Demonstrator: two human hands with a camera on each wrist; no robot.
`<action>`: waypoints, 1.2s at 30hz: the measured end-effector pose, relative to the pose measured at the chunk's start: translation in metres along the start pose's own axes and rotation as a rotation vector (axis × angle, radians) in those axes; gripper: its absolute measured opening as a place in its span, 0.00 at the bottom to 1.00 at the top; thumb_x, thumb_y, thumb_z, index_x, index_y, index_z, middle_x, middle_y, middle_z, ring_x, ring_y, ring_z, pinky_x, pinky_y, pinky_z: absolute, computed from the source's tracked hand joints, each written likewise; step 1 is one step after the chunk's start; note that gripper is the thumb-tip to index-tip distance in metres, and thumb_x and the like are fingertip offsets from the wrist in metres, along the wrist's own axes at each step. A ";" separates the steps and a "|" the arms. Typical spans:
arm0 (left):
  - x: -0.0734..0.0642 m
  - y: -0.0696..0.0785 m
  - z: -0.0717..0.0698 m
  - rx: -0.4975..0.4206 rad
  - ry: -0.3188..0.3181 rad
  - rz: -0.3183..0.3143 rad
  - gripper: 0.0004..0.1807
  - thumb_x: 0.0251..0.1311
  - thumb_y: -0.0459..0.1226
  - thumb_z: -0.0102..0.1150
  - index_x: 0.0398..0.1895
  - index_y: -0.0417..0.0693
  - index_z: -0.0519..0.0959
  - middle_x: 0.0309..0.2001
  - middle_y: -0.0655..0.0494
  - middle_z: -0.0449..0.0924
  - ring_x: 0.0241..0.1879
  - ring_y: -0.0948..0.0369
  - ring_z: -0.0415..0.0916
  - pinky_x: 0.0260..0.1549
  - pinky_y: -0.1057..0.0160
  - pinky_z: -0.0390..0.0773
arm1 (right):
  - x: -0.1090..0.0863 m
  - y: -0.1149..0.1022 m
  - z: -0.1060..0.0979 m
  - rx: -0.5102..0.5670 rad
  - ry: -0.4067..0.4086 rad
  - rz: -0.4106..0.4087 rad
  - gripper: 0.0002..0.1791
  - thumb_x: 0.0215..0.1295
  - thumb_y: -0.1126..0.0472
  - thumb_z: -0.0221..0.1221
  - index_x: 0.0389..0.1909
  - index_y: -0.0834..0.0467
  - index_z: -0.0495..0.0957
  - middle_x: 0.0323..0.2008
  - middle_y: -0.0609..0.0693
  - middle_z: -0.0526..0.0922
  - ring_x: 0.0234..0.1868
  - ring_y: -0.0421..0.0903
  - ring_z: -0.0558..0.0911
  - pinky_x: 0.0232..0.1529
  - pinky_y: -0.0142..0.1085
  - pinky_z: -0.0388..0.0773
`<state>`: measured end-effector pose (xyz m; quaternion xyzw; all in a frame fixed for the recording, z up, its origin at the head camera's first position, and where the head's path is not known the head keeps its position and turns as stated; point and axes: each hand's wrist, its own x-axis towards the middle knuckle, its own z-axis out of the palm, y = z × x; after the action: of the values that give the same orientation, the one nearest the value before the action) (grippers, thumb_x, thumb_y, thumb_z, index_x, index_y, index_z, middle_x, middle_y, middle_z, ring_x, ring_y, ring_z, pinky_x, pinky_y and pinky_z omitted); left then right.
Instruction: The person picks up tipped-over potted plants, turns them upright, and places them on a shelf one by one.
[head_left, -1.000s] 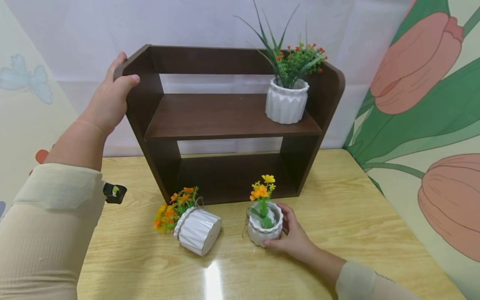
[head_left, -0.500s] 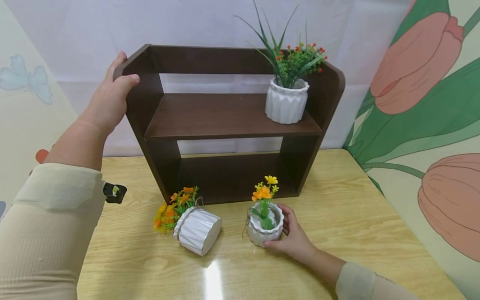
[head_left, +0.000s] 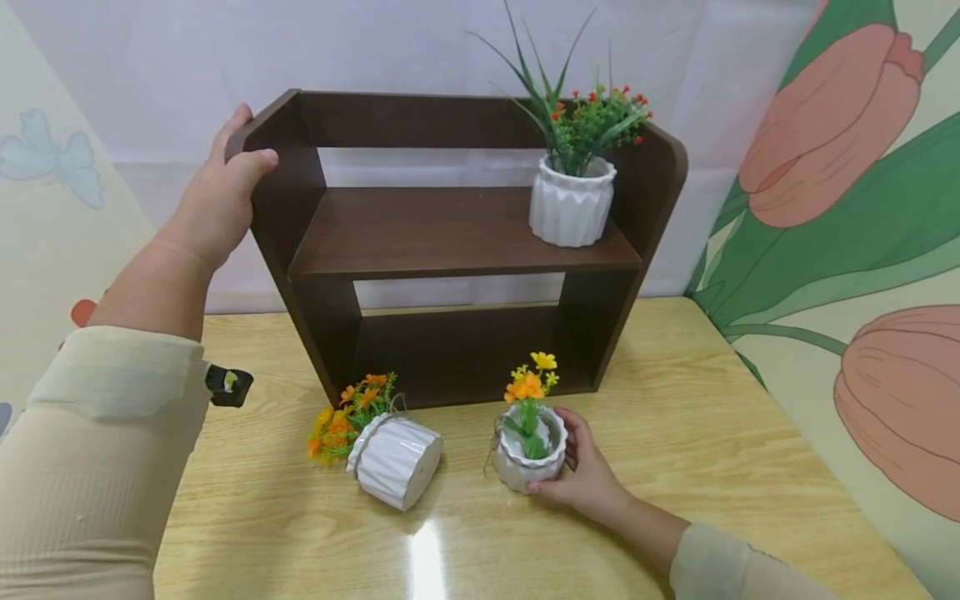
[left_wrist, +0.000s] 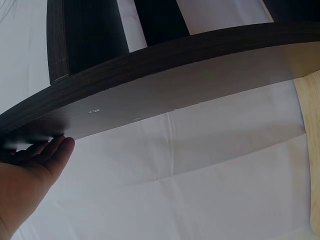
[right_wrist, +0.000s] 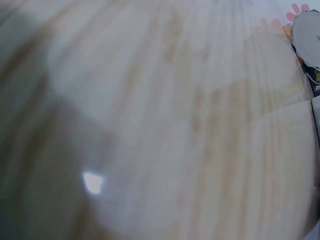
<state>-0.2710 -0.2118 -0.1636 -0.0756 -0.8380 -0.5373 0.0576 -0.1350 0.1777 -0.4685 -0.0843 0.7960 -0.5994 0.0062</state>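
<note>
My left hand [head_left: 225, 183] grips the upper left corner of a dark brown two-tier shelf [head_left: 427, 233], its thumb over the front edge. In the left wrist view the fingers [left_wrist: 60, 150] lie against the outer face of the side panel [left_wrist: 165, 90]. On the table in front of the shelf, my right hand [head_left: 588, 475] holds a small white flowerpot [head_left: 517, 467] from its right side, thumb in front. Yellow and orange artificial flowers [head_left: 527, 387] rise from that upright pot. The right wrist view shows mostly tabletop, with the hand barely at its right edge.
Left of the held pot, another white flowerpot [head_left: 397, 462] with orange flowers [head_left: 341, 425] lies tipped on the wooden table [head_left: 712, 433]. A white pot [head_left: 572, 204] with grass and red blooms stands on the upper shelf's right end. A painted wall [head_left: 862, 275] borders the right.
The flowers in the right-hand pot have shifted slightly to the right since a second ago. Both hands, the shelf and the other pots look unmoved.
</note>
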 end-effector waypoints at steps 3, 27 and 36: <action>0.000 0.000 0.000 -0.004 -0.001 0.004 0.36 0.69 0.54 0.34 0.76 0.82 0.33 0.80 0.66 0.32 0.74 0.56 0.42 0.72 0.49 0.43 | 0.000 0.000 0.000 -0.003 -0.003 0.001 0.60 0.39 0.66 0.78 0.73 0.58 0.50 0.71 0.65 0.62 0.68 0.67 0.65 0.68 0.61 0.58; -0.002 0.001 0.000 0.001 -0.006 0.006 0.35 0.69 0.55 0.33 0.75 0.83 0.33 0.80 0.60 0.35 0.73 0.52 0.44 0.71 0.45 0.43 | 0.004 -0.016 0.001 -0.064 0.067 -0.002 0.62 0.37 0.64 0.79 0.74 0.57 0.51 0.71 0.63 0.62 0.70 0.64 0.65 0.70 0.56 0.56; -0.001 0.000 0.000 -0.011 -0.009 0.012 0.35 0.69 0.55 0.33 0.75 0.82 0.33 0.80 0.61 0.34 0.73 0.53 0.44 0.71 0.46 0.44 | 0.012 -0.045 -0.004 -0.091 0.058 -0.063 0.62 0.36 0.63 0.79 0.73 0.52 0.53 0.70 0.58 0.65 0.67 0.62 0.68 0.67 0.59 0.62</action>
<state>-0.2698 -0.2117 -0.1634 -0.0835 -0.8348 -0.5412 0.0566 -0.1420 0.1681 -0.4231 -0.0923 0.8192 -0.5647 -0.0395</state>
